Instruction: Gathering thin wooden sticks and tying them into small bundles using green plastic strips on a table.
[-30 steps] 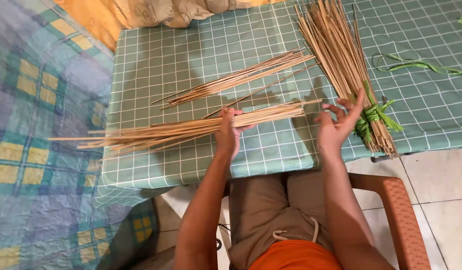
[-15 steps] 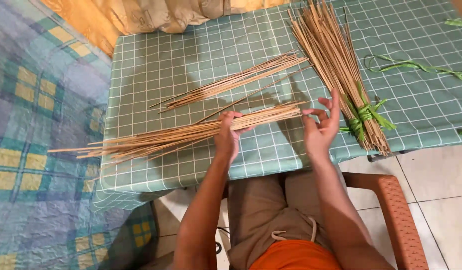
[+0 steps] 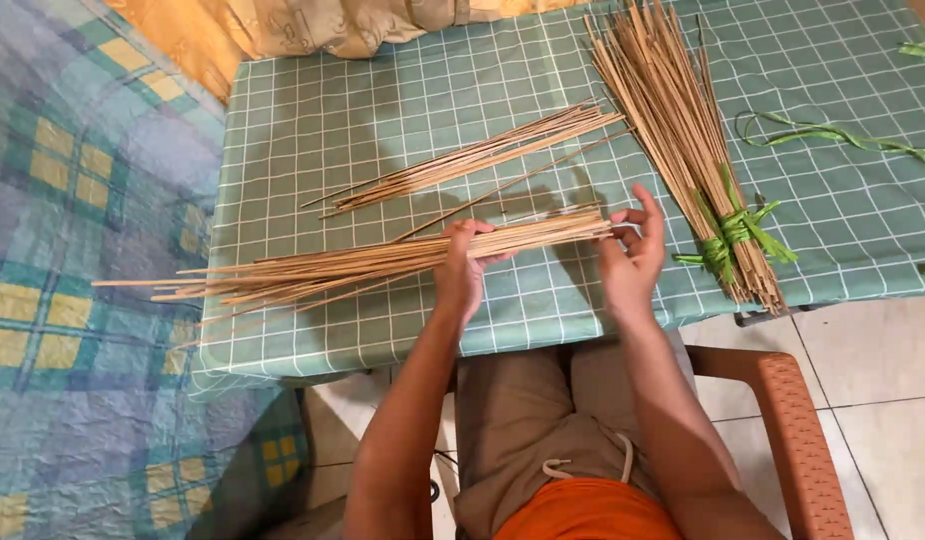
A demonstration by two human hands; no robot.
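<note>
I see left hand (image 3: 460, 268) curled tight round loose bundle of thin tan sticks (image 3: 383, 262) lying across green checked tablecloth (image 3: 313, 130); right hand (image 3: 628, 262) at bundle's right end, fingers part spread, touching stick tips; tied stick sheaf with green strip (image 3: 708, 190) just beside

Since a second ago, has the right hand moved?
Yes. The right hand has moved left, away from the tied bundle, to the end of the sticks held by the left hand.
</note>
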